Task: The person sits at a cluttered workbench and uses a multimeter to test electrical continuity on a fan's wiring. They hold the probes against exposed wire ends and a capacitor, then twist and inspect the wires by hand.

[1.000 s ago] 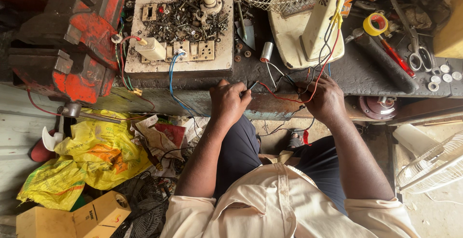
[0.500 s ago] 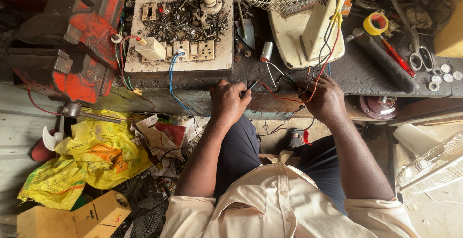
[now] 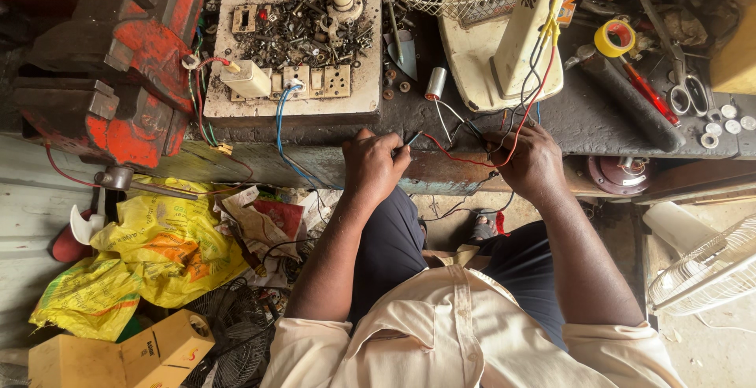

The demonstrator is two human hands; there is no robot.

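Nothing shifted since earlier frames. Left hand (image 3: 375, 164) pinched on a thin dark probe tip (image 3: 413, 138) at bench edge (image 3: 441, 174); right hand (image 3: 529, 160) closed on bunched fan wires (image 3: 504, 132). Wires loose and unjoined, running to fan base (image 3: 504, 57); small capacitor (image 3: 435, 84) lying just beyond. Connection judged incomplete.

A yellow printed plastic bag (image 3: 134, 266) lies crumpled below the red metal bench vise (image 3: 118, 65); beneath the bag, a tan rectangular cardboard box (image 3: 126, 354).
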